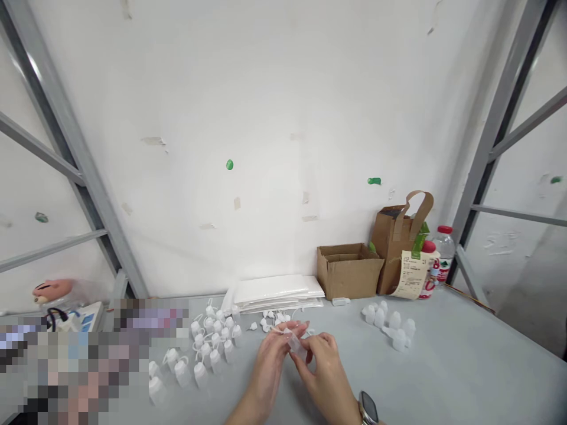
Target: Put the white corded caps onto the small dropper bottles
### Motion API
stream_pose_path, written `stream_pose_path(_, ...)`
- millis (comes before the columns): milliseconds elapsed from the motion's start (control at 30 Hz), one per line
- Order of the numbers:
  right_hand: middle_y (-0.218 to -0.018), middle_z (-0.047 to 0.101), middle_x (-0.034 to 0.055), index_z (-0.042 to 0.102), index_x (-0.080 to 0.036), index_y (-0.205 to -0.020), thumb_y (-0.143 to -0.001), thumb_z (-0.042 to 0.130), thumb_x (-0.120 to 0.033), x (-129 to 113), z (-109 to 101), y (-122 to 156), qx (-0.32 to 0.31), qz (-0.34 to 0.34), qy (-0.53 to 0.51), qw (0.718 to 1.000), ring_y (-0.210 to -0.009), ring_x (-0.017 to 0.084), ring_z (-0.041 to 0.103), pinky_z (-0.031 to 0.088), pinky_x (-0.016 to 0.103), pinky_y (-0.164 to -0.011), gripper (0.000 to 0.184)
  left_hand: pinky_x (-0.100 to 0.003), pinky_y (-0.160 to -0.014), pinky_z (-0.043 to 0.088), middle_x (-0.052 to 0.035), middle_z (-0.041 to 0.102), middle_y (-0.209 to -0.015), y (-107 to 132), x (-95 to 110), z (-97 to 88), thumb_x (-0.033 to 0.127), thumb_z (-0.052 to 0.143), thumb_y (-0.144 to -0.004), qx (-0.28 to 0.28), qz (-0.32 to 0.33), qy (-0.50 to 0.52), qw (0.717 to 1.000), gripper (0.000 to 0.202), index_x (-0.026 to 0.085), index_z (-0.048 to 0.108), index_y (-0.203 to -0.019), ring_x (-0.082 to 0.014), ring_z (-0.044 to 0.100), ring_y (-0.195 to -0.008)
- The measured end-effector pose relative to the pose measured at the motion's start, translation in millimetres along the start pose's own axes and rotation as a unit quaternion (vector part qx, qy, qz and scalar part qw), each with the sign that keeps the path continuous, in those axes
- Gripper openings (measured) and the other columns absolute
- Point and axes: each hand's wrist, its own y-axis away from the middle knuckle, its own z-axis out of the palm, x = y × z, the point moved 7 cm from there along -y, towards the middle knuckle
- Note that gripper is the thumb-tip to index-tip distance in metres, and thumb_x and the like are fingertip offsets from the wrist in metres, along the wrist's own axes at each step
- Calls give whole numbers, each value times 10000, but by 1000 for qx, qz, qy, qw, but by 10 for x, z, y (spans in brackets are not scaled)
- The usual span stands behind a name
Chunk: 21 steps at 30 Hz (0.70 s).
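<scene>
Both my hands meet low in the middle of the grey table (452, 366). My left hand (272, 354) and my right hand (321, 360) pinch a small clear plastic bottle (296, 344) between their fingertips. A watch sits on my right wrist. To the left of my hands stand several small white capped bottles (208, 348) in rows. Loose white caps (270, 320) lie just beyond my fingers.
A stack of white sheets (277, 292) lies by the wall. An open cardboard box (348, 270), a brown paper bag (401, 245) and a water bottle (443, 251) stand at the back right. More white bottles (390, 324) sit right of centre. Grey shelf frames rise on both sides.
</scene>
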Motion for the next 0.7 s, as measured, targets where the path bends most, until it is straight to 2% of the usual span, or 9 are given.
stream_pose_path(100,-613,573,4,544,-192,-722,-897,444,-395,25,23,6,-13,19,-8,1000,-602,163,519,408,321,-706,286,-413,-1019,307,-119,676,-1095,-16,-24,-9,254,577,-716,-7,11,15,1000,233,144,699,-880,-298,518,-1147)
stream_pose_path(200,-630,599,22,561,-196,-691,-872,472,-432,110,67,15,-40,88,-48,994,-656,186,526,411,312,-691,310,-414,-1010,314,-113,688,-1067,-33,-78,-23,243,580,-694,-9,-9,50,999,243,146,707,-878,-296,515,-1144)
stream_pose_path(367,-713,653,51,602,-192,-705,-807,547,-451,201,108,20,-76,193,-139,968,-764,220,547,416,303,-703,284,-418,-967,345,-111,717,-954,-66,-130,-22,309,579,-699,-14,-53,91,994,293,139,707,-901,-301,545,-1091)
stream_pose_path(467,-711,667,50,620,-184,-706,-784,566,-445,194,109,2,-90,218,-185,954,-750,217,558,414,311,-718,278,-407,-939,358,-105,720,-904,-82,-146,-25,311,573,-709,-15,-62,98,993,311,136,696,-935,-291,565,-1052)
stream_pose_path(700,-697,665,51,641,-167,-681,-704,638,-506,164,113,-22,-84,239,-276,927,-682,196,575,435,285,-638,340,-356,-843,383,-80,702,-857,-88,-241,-63,267,501,-765,-7,-84,124,989,353,139,625,-1070,-243,601,-952)
